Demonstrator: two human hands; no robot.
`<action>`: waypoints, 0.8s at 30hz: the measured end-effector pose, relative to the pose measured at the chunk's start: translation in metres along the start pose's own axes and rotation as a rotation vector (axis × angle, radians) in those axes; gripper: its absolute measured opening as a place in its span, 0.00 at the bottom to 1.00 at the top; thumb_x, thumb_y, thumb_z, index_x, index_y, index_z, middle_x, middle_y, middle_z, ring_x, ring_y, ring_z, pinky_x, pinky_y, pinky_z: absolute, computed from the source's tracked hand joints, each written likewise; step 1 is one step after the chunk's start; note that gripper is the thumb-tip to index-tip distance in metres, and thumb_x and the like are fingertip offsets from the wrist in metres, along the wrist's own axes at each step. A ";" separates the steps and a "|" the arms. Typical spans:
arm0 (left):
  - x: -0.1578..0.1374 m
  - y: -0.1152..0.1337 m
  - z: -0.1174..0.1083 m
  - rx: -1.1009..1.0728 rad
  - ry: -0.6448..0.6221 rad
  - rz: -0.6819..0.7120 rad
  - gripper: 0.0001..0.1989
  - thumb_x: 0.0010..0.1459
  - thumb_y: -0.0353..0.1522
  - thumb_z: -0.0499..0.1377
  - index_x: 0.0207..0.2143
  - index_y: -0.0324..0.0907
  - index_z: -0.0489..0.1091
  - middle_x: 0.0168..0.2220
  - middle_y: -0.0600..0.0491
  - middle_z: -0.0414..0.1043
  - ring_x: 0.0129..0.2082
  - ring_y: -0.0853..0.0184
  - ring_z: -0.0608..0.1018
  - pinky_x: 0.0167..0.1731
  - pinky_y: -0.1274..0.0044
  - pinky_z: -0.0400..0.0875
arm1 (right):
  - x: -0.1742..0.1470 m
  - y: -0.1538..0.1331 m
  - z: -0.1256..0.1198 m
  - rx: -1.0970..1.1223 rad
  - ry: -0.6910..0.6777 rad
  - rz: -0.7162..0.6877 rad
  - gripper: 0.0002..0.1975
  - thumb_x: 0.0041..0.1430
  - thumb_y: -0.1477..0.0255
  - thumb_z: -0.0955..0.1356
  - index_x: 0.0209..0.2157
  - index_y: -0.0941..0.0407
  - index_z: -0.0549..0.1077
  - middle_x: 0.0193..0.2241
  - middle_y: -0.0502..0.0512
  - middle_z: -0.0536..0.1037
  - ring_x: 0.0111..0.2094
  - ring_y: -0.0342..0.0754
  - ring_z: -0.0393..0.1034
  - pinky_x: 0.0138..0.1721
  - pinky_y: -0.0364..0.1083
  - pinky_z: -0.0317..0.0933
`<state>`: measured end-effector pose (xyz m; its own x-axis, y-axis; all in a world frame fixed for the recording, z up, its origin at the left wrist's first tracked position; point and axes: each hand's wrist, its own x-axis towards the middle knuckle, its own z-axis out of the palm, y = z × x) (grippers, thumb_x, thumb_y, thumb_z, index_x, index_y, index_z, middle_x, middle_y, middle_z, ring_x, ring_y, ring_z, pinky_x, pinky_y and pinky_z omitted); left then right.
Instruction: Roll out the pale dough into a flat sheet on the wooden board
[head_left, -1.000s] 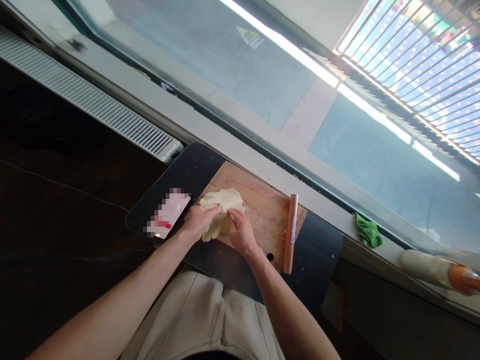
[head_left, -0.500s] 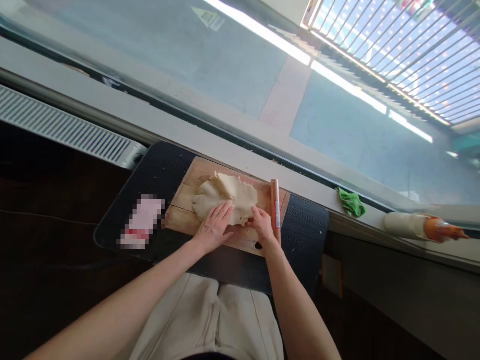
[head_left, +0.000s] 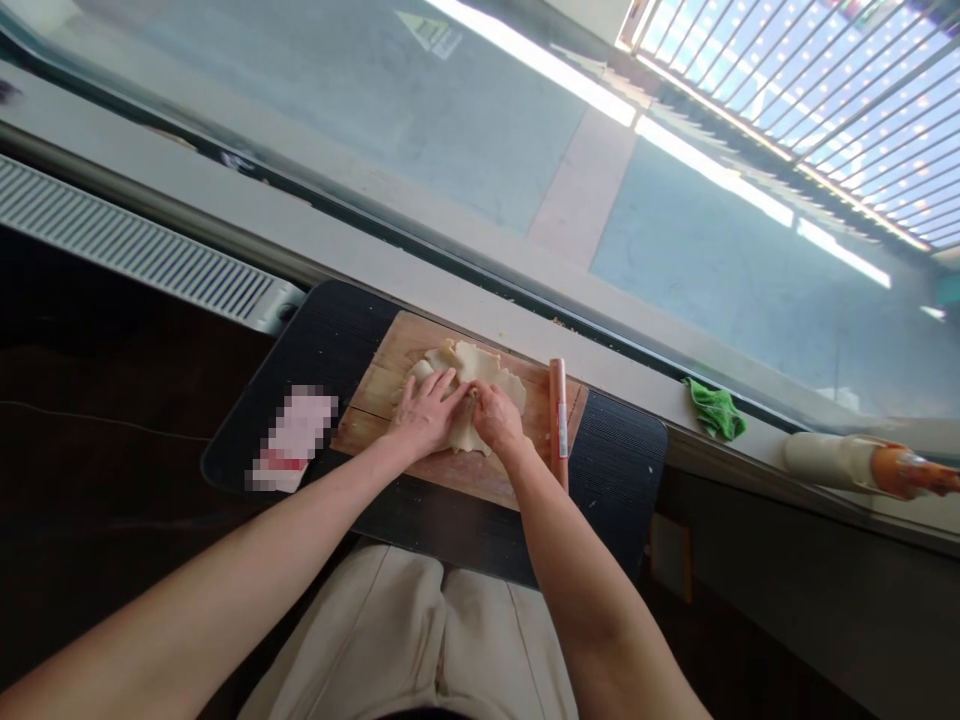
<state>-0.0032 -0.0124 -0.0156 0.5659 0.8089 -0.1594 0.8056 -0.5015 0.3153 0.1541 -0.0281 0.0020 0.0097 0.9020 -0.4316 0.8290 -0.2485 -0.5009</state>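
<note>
Dough sheet [head_left: 480, 362] sits on the wooden cutting board [head_left: 446, 480], roughly mid-board, far edge ragged, surface uneven with raised folds. 2 bare hands on it.

Left hand [head_left: 429, 412]: spread, fingers extended, laid on the left part of the dough. Right hand [head_left: 498, 415]: fingers curled in on the dough near the middle, thumb side next to the left fingertips. Can't tell if it's pinching a fold or just pressing; fingertips are hidden.

My read of the step: working the sheet by hand, left steadying, right gathering. To do it well:
- Left palm flat, light downward pressure, so the sheet doesn't slide on the board.
- Right takes a broad pinch and eases dough inward; don't yank. Looks soft and thin at the rim, likely to tear.
- Press each fold down before letting go, or it probably springs back.
- Ragged rim is the weak spot; support it from below when lifting.
- If it sticks, peel slowly from the edge.

Clearance: rolling pin [head_left: 557, 400] lies along the right side of the board, near the right hand but apart from it. Keep that elbow in so the pin doesn't get knocked. Board rests on the black desk [head_left: 619, 440]; pixelated pink item [head_left: 296, 435] is left of the board, out of the way.
</note>
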 end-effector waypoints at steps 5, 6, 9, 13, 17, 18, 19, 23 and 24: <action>-0.017 -0.017 -0.009 -0.107 0.127 -0.304 0.22 0.57 0.35 0.51 0.55 0.43 0.64 0.58 0.44 0.63 0.58 0.56 0.64 0.56 0.64 0.59 | -0.025 0.002 -0.001 -0.044 0.008 -0.043 0.18 0.61 0.73 0.60 0.52 0.50 0.66 0.43 0.53 0.75 0.42 0.46 0.70 0.43 0.43 0.62; -0.022 -0.023 -0.011 -0.131 0.141 -0.438 0.21 0.56 0.36 0.52 0.52 0.41 0.65 0.54 0.43 0.67 0.55 0.56 0.68 0.53 0.66 0.62 | -0.033 0.002 0.002 -0.038 -0.001 -0.068 0.16 0.62 0.72 0.60 0.51 0.50 0.66 0.43 0.52 0.75 0.41 0.46 0.70 0.43 0.43 0.62; -0.028 -0.038 -0.013 -0.204 0.040 -0.708 0.20 0.51 0.39 0.56 0.45 0.40 0.67 0.43 0.45 0.72 0.45 0.57 0.73 0.45 0.69 0.68 | -0.049 -0.004 0.021 -0.037 -0.074 -0.095 0.13 0.61 0.68 0.62 0.47 0.50 0.68 0.41 0.52 0.75 0.41 0.46 0.70 0.41 0.42 0.62; -0.024 -0.050 -0.009 -0.208 -0.031 -0.743 0.20 0.46 0.41 0.59 0.41 0.42 0.67 0.41 0.46 0.70 0.44 0.56 0.74 0.42 0.69 0.69 | -0.054 -0.011 0.039 -0.088 -0.054 -0.021 0.12 0.59 0.68 0.64 0.46 0.52 0.68 0.42 0.55 0.74 0.44 0.49 0.69 0.40 0.43 0.63; -0.021 -0.051 -0.016 -0.148 0.067 -0.647 0.16 0.48 0.38 0.57 0.40 0.42 0.68 0.41 0.44 0.70 0.44 0.55 0.73 0.43 0.69 0.68 | -0.046 -0.009 0.026 -0.002 -0.076 -0.028 0.15 0.60 0.69 0.63 0.49 0.52 0.67 0.42 0.53 0.76 0.41 0.47 0.70 0.40 0.43 0.62; -0.018 -0.049 -0.020 -0.130 0.114 -0.592 0.15 0.50 0.37 0.56 0.40 0.42 0.68 0.41 0.44 0.70 0.45 0.56 0.73 0.43 0.70 0.67 | -0.041 -0.008 0.020 0.019 -0.053 -0.023 0.14 0.62 0.69 0.61 0.49 0.52 0.67 0.41 0.53 0.76 0.41 0.46 0.71 0.41 0.43 0.62; -0.015 -0.044 -0.023 -0.126 0.150 -0.534 0.13 0.51 0.36 0.54 0.39 0.42 0.68 0.41 0.45 0.70 0.44 0.57 0.73 0.43 0.71 0.67 | -0.034 -0.008 0.014 0.030 -0.021 -0.012 0.13 0.63 0.70 0.60 0.47 0.52 0.68 0.41 0.53 0.76 0.41 0.46 0.71 0.42 0.43 0.62; 0.010 -0.018 -0.029 -0.297 0.038 -0.370 0.10 0.56 0.34 0.50 0.33 0.43 0.70 0.34 0.51 0.72 0.34 0.65 0.74 0.34 0.76 0.66 | 0.002 -0.009 -0.003 0.022 0.026 0.068 0.12 0.64 0.71 0.58 0.41 0.54 0.72 0.41 0.55 0.77 0.42 0.46 0.70 0.43 0.43 0.61; 0.018 -0.011 -0.027 -0.339 -0.021 -0.365 0.10 0.56 0.36 0.50 0.32 0.44 0.70 0.32 0.51 0.72 0.32 0.65 0.74 0.32 0.76 0.66 | 0.011 -0.009 -0.005 0.026 0.010 0.097 0.12 0.63 0.71 0.59 0.41 0.54 0.72 0.40 0.55 0.77 0.41 0.47 0.70 0.42 0.43 0.61</action>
<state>-0.0067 0.0163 0.0036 0.2641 0.9050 -0.3336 0.8514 -0.0563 0.5214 0.1495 -0.0142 0.0056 0.0945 0.8768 -0.4714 0.8092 -0.3435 -0.4767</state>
